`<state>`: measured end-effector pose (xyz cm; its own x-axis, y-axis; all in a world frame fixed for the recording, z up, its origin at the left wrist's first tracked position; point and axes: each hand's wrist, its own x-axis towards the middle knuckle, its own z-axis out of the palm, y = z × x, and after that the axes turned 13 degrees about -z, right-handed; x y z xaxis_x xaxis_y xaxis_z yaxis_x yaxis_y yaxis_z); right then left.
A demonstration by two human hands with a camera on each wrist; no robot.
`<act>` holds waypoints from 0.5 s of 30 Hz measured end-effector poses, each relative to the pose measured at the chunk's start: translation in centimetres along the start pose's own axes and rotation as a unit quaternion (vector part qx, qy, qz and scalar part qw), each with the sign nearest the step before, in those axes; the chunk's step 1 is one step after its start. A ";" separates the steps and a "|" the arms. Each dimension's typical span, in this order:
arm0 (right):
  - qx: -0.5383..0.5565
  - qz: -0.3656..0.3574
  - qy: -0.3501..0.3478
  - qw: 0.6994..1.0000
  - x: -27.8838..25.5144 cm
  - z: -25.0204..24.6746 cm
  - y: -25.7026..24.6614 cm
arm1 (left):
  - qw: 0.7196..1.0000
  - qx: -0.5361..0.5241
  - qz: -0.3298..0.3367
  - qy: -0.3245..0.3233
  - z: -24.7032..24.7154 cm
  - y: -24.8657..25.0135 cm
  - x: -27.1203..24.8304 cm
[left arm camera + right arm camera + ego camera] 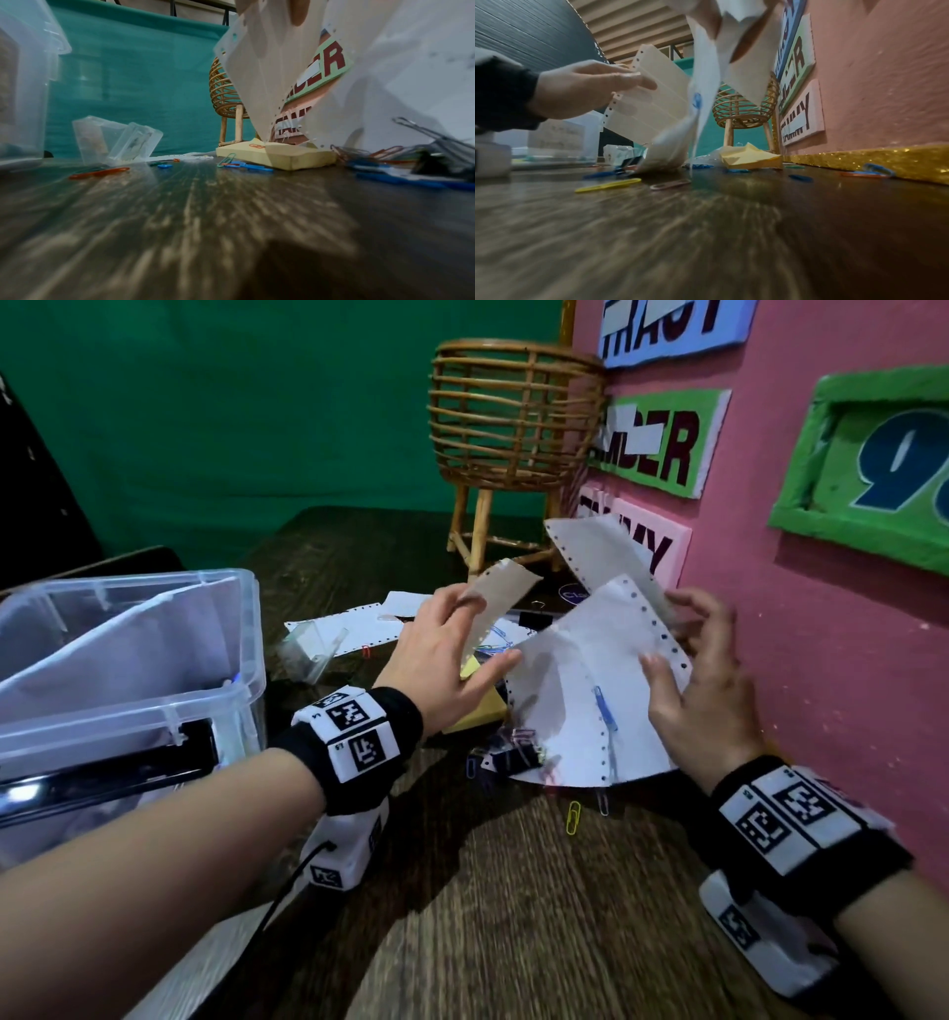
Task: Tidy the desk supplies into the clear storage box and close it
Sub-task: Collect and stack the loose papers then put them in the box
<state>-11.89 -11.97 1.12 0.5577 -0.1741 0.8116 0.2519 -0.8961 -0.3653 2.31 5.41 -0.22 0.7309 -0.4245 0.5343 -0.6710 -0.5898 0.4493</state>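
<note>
Gathering loose paper | left hand point(452, 654) pinches a paper strip point(500, 593), right hand point(703, 680) grips paper sheets point(580, 670) above the desk point(513, 891) | square the edges, shed the paper clip point(606, 711), carry to the clear box point(128, 670) at left.

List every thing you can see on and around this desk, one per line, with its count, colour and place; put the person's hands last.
clear storage box: one, clear, open, left of desk, white sheet inside.
small clear case: one, clear, tipped, right of the box.
sticky-note pad: one, yellow, centre of desk.
paper sheets: several, white, punched edges, some lifted, some flat.
paper clips: many, yellow, blue, red and green, scattered on the desk.
binder clip: at least one, black, by the lifted sheets.
wicker basket: one, tan, on legs, far side.
name signs: several, on pink wall at right.
left hand: pinches a paper strip.
right hand: grips white sheets.
</note>
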 end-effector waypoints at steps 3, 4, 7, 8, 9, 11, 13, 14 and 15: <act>0.081 -0.064 0.026 0.994 0.0 0.2 -0.1 | 0.999 -0.013 0.014 -0.033 -0.1 0.1 -0.1; 0.104 -0.081 0.028 0.991 0.0 0.3 -0.2 | 0.999 -0.022 0.017 -0.039 -0.1 0.1 -0.1; 0.138 -0.094 0.028 0.986 0.0 0.4 -0.2 | 0.996 -0.059 0.029 -0.053 -0.3 0.1 -0.1; 0.140 -0.093 0.027 0.985 0.0 0.5 -0.2 | 0.996 -0.060 0.034 -0.054 -0.3 0.2 -0.1; 0.143 -0.088 0.025 0.985 0.0 0.6 -0.1 | 0.997 -0.052 0.040 -0.047 -0.2 0.3 -0.2; 0.146 -0.065 0.006 0.987 -0.1 0.7 0.0 | 0.998 -0.038 0.050 -0.007 0.1 0.3 -0.1; 0.123 -0.046 -0.045 0.990 -0.3 0.7 0.1 | 0.996 -0.050 0.056 0.041 0.2 0.1 0.0; 0.115 -0.036 -0.073 0.990 -0.4 0.7 0.1 | 0.995 -0.059 0.059 0.056 0.3 0.1 0.0; 0.122 -0.029 -0.095 0.987 -0.4 0.7 0.0 | 0.994 -0.066 0.063 0.063 0.3 0.1 0.0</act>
<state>-11.57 -11.61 0.45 0.6694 -0.0241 0.7425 0.4588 -0.7727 -0.4387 2.32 5.12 -0.41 0.6239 -0.3950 0.6743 -0.7732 -0.4378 0.4589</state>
